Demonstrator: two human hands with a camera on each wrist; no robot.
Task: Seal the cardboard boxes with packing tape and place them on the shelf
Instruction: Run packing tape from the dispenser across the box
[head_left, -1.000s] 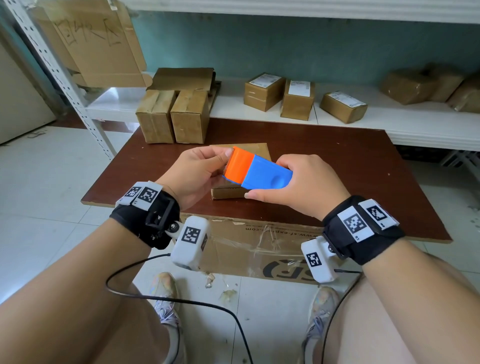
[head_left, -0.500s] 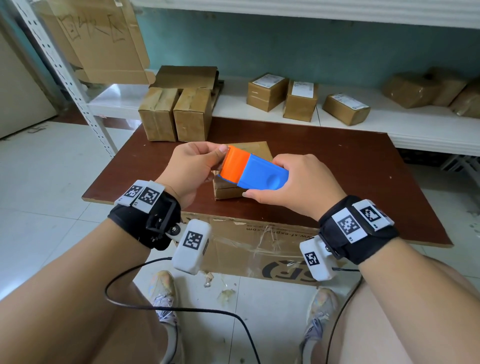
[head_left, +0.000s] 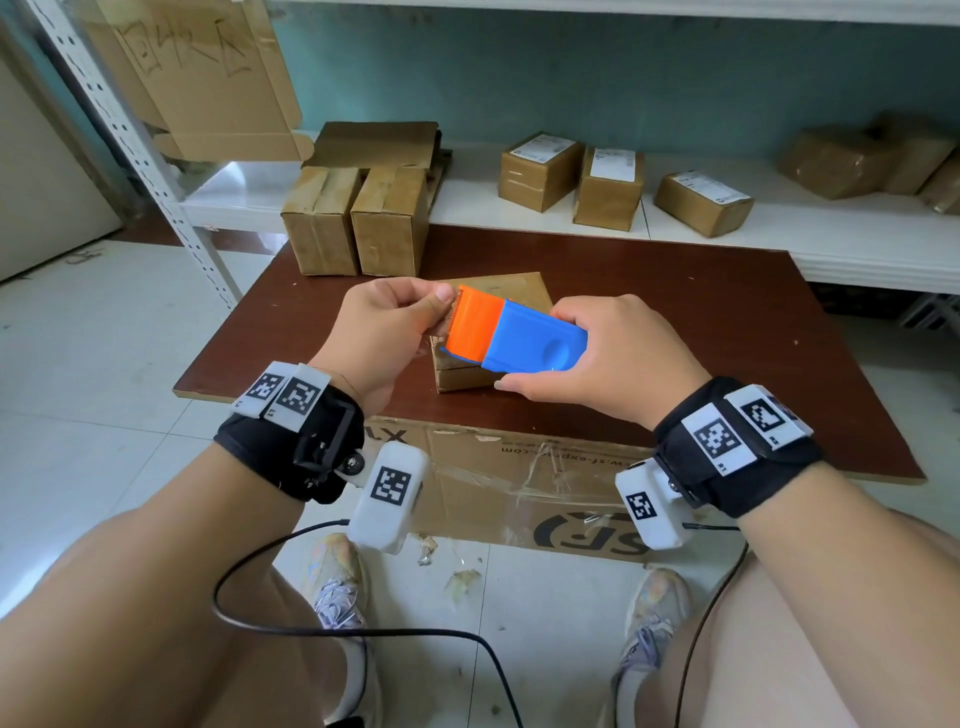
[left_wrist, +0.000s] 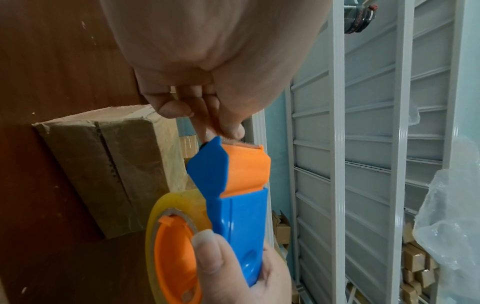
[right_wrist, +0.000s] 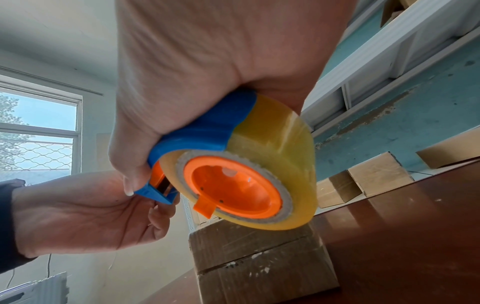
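My right hand (head_left: 597, 358) grips a blue and orange tape dispenser (head_left: 514, 338) that carries a roll of clear tape (right_wrist: 280, 144). It hovers just above a small flat cardboard box (head_left: 524, 293) on the brown table (head_left: 701, 322). My left hand (head_left: 389, 322) pinches the tape end at the dispenser's orange cutter edge (left_wrist: 241, 148) between thumb and fingers. The box (left_wrist: 103, 164) shows an untaped centre seam in the left wrist view. In the right wrist view the roll's orange hub (right_wrist: 233, 189) faces the camera above the box (right_wrist: 259, 263).
Two upright cardboard boxes (head_left: 358, 223) stand at the table's far left edge. The white shelf (head_left: 857, 244) behind holds several labelled boxes (head_left: 608, 182). A flattened carton (head_left: 519, 483) leans under the table's near edge. A cable (head_left: 363, 631) runs across the floor between my feet.
Both hands and the dispenser have stayed over the small box; my left thumb and fingers have closed onto the tape end at the orange cutter edge.
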